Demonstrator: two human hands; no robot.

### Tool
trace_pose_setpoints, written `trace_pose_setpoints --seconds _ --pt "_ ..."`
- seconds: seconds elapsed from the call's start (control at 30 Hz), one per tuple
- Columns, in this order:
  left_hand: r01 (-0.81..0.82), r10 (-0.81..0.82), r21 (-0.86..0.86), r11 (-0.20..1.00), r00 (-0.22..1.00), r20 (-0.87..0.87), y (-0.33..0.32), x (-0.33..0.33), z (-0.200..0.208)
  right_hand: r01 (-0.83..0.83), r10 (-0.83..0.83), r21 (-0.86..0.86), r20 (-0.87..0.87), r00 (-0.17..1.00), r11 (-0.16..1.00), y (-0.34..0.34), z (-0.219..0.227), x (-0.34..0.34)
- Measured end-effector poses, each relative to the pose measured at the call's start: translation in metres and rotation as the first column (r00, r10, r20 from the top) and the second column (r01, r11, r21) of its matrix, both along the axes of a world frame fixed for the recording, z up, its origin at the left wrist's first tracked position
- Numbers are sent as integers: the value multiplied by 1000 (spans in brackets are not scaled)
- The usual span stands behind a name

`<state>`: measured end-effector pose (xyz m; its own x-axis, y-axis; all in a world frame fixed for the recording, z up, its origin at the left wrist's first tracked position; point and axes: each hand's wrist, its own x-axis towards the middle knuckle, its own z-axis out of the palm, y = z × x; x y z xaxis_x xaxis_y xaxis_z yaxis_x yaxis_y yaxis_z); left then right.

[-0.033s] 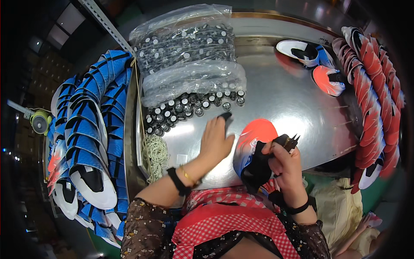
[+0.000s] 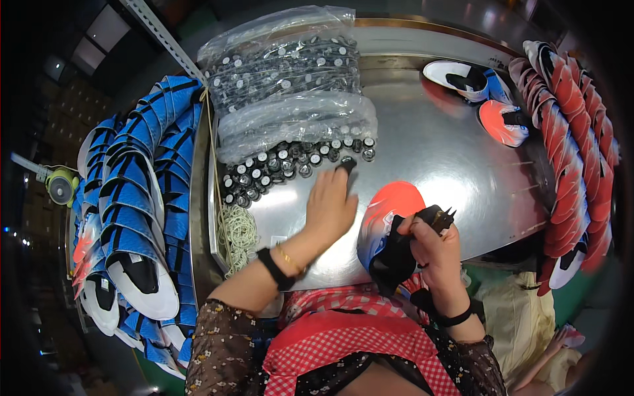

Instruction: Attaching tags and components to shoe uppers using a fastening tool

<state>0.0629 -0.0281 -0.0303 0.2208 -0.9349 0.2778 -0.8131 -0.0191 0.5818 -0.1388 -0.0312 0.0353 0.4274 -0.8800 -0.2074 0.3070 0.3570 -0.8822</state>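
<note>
one red shoe upper (image 2: pixel 389 206) lies between the loosely spread left hand (image 2: pixel 330 206) and the right hand (image 2: pixel 436 249) pinching it.

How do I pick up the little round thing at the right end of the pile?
Probably pinch the round piece across its rim, coming from the near right: bare metal table lies on that side, while the rest of the pile sits behind it and to its left.
</note>
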Motion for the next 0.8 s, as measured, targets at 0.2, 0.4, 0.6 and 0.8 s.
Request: trace_pose_setpoints --seconds 0.2,0.4,0.6,0.8 --pt "118 -127 47 992 912 390 -45 28 -15 21 -73 -263 -192 979 964 8 2 9" --pt "110 -76 129 986 966 -246 -29 18 6 111 -157 -236 -189 969 965 8 1 1" --pt "260 16 64 964 182 -983 9 3 39 55 -353 -550 -452 819 834 4 -6 11" --pt "186 52 16 982 -193 -980 16 -11 45 -147 -444 -708 -575 687 691 3 -12 17"
